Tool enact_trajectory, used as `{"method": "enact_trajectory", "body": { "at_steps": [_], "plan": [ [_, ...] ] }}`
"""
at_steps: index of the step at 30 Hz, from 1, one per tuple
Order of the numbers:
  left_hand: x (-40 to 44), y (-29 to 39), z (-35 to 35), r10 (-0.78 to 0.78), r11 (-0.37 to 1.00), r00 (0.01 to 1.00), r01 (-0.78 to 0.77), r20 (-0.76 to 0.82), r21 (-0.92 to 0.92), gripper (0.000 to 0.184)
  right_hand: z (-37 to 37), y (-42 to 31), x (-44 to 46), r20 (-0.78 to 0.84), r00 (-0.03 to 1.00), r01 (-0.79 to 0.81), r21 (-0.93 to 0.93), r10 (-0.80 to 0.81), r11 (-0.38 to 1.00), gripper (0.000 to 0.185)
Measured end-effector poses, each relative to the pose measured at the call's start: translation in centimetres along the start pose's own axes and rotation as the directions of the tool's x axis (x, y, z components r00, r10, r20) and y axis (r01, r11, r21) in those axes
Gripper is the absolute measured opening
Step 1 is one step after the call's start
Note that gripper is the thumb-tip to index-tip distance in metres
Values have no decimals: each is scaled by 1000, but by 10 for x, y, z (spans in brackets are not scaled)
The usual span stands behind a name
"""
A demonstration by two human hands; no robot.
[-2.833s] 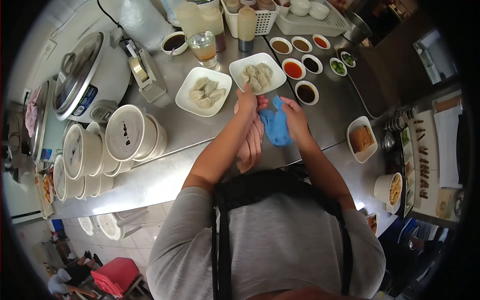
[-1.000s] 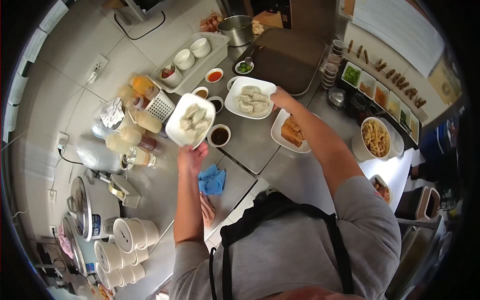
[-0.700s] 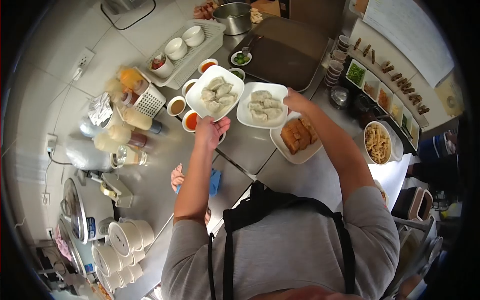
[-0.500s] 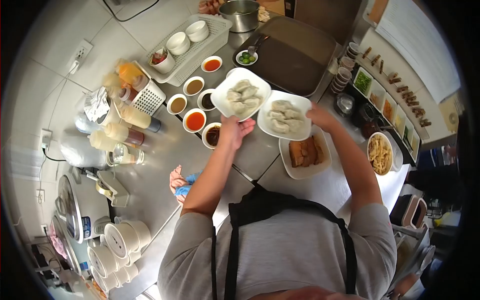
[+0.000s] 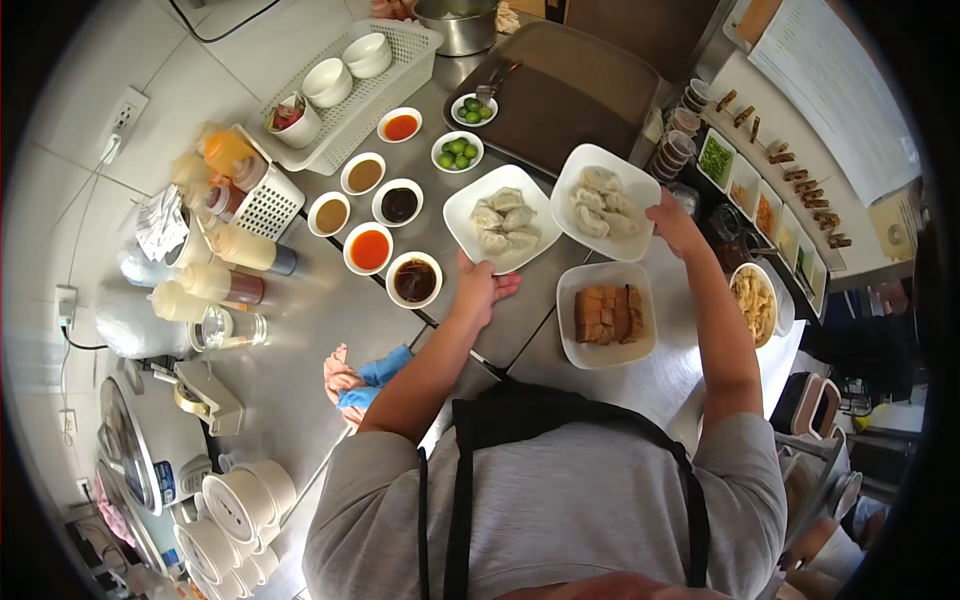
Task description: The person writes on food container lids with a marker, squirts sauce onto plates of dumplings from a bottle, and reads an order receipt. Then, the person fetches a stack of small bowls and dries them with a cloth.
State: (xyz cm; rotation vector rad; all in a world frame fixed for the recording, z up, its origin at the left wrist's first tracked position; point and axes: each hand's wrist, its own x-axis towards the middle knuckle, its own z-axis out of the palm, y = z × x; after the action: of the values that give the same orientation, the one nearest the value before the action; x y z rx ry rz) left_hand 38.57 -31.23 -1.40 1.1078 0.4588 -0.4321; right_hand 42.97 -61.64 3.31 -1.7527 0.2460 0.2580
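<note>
Glare whitens the steel counter [image 5: 678, 382] toward the right, while fisheye distortion curves the black-rimmed edges.

Before me lies the steel counter [image 5: 285, 385], crossed by seams. Left of the counter I see a pale tiled wall [image 5: 210, 90] with a power outlet [image 5: 125, 112]; beyond it, a dark brown panel [image 5: 655, 40]; to its right, a large paper sheet [image 5: 840, 90]. Light glares off the counter's right end.

Grey short-sleeved shirt [image 5: 580, 490], black apron [image 5: 525, 402], black straps [image 5: 462, 505], thin black cord [image 5: 423, 510].
</note>
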Motion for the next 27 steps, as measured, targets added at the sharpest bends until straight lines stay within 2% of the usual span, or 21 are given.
{"method": "enact_trajectory", "body": {
  "at_steps": [2, 4, 5, 6, 7, 8, 11, 12, 15, 16, 18, 21, 27],
  "plan": [
    [-1, 4, -3, -19, 999, 1000, 18, 19, 42, 46, -2, 4, 7, -33, 999, 9, -14, -9, 1000, 46],
    [10, -5, -13, -49, 989, 993, 33, 106, 146, 44, -11, 23, 26, -68, 997, 37, -33, -39, 999, 46],
    [21, 5, -20, -24, 979, 989, -6, 144, 204, 43, -20, 28, 32, -63, 997, 30, -206, -44, 978, 46],
    [25, 14, -20, -22, 975, 996, 2, 89, 222, 42, -24, 29, 39, -55, 995, 55, -369, -81, 928, 47],
    [23, 16, -17, -13, 972, 1000, 7, 24, 234, 40, -17, 18, 33, -102, 993, 28, -289, -59, 957, 46],
    [20, 25, -16, -75, 962, 997, 67, 20, 265, 40, -10, 15, 32, -101, 992, 71, -72, -78, 995, 45],
    [28, 32, -11, -64, 980, 994, 45, 93, 193, 43, -1, 17, 47, -85, 994, 74, 115, -64, 991, 38],
    [28, 38, -4, -43, 986, 996, 29, 83, 165, 44, 0, 15, 54, -73, 996, 53, 161, -42, 986, 39],
    [37, 47, 13, 3, 994, 998, -9, 55, 110, 46, 21, 7, 73, -264, 964, 47, 288, 32, 956, 40],
    [44, 52, 20, 26, 993, 999, -31, 44, 112, 45, 20, 1, 82, -205, 971, -51, 318, 121, 947, 40],
    [56, 61, 32, 26, 993, 999, -29, 24, 117, 45, 29, -5, 102, -272, 947, -42, 419, 169, 907, 37],
    [82, 67, 44, -1, 987, 993, -18, 114, 160, 38, 32, -22, 132, -317, 924, -32, 497, 216, 867, 35],
    [131, 80, 62, -120, 930, 943, -2, 309, 368, 50, 13, -19, 196, -322, 909, -30, 584, 265, 811, 32]
  ]
}}
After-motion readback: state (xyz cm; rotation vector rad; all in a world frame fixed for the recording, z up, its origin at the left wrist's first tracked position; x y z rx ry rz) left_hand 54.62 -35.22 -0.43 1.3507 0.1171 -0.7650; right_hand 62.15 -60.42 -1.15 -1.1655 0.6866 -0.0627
